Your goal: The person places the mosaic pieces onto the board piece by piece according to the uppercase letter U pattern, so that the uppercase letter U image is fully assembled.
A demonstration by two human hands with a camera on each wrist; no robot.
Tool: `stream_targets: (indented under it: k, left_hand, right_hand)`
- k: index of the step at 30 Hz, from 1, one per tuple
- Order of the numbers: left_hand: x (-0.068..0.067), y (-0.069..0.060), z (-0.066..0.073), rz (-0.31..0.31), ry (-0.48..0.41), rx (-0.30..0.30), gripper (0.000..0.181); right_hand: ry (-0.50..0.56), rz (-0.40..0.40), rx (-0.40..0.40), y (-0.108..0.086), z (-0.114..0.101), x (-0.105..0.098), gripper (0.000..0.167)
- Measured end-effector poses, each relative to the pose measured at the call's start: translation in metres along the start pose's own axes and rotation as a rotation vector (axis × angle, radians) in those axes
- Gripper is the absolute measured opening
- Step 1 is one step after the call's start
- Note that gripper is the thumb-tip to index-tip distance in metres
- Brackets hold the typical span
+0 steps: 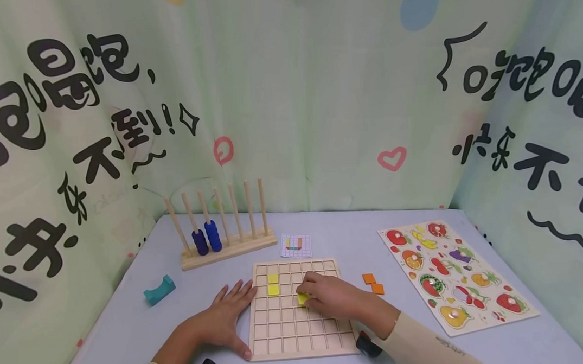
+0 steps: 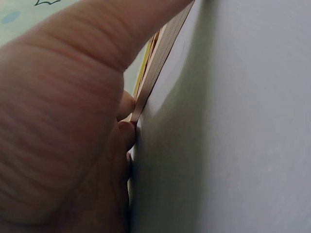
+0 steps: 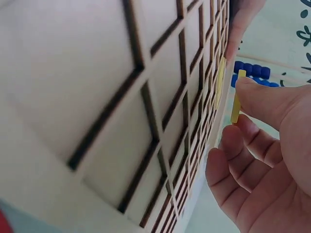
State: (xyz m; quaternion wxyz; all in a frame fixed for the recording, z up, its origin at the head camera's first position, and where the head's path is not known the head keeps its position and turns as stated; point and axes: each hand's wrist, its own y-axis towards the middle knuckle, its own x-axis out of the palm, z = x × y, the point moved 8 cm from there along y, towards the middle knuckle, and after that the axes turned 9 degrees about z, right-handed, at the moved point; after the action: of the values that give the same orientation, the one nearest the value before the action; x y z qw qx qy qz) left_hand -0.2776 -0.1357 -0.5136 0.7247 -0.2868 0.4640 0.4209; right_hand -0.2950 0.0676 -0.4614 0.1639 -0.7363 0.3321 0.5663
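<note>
A wooden grid board (image 1: pixel 288 330) lies on the table, with two yellow squares (image 1: pixel 274 289) in neighbouring cells of one column near its upper left. My right hand (image 1: pixel 333 297) pinches another yellow square (image 1: pixel 302 299) over the middle of the board; in the right wrist view the thumb and fingers of the hand (image 3: pixel 262 141) hold this thin yellow piece (image 3: pixel 237 99) on edge, off the grid. Spread along the board's left edge, my left hand (image 1: pixel 222 322) rests with straight fingers, its thumb at the lower left corner. The left wrist view shows that hand (image 2: pixel 63 107) against the board's side (image 2: pixel 163 53).
Two orange squares (image 1: pixel 377 289) lie right of the board. A fruit puzzle board (image 1: pixel 464 283) is farther right. Behind stand a patterned card (image 1: pixel 296 246) and a wooden peg rack (image 1: pixel 236 250) with blue beads (image 1: pixel 213 237). A teal curved block (image 1: pixel 159 291) sits at the left.
</note>
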Motion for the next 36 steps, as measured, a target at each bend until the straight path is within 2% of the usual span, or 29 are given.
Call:
stream_targets:
  k: [15, 21, 36]
  left_hand:
    - [0.0, -0.001, -0.001, -0.02, 0.004, -0.028, 0.137]
    - [-0.001, 0.0, 0.0, -0.028, -0.001, -0.031, 0.136]
    - [-0.001, 0.0, -0.001, -0.028, 0.012, -0.018, 0.135]
  right_hand:
    - [0.02, 0.006, -0.034, 0.019, -0.019, 0.003, 0.032]
    - [0.029, -0.003, -0.011, 0.022, -0.025, 0.005, 0.032]
    - [-0.037, 0.0, -0.054, 0.04, -0.035, 0.021, 0.03]
